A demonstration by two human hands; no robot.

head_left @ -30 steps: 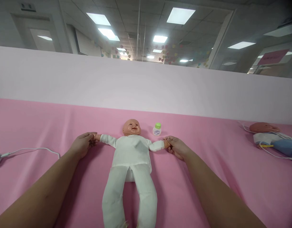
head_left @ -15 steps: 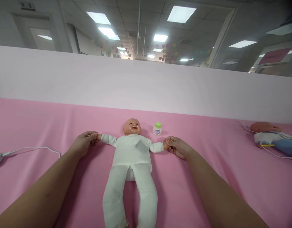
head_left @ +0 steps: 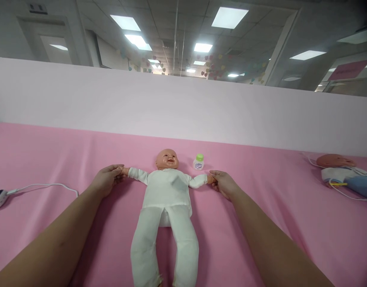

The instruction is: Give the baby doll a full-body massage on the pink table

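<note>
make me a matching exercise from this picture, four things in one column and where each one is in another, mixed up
Things:
1. left hand
2. small bottle
3. second doll
4. white cable

Places:
A. far right on the pink cloth
B. beside the head of the baby doll
C. far left, running to a device at the edge
D. holding one of the baby doll's hands

Pairs: 1-D, 2-B, 3-A, 4-C
</note>
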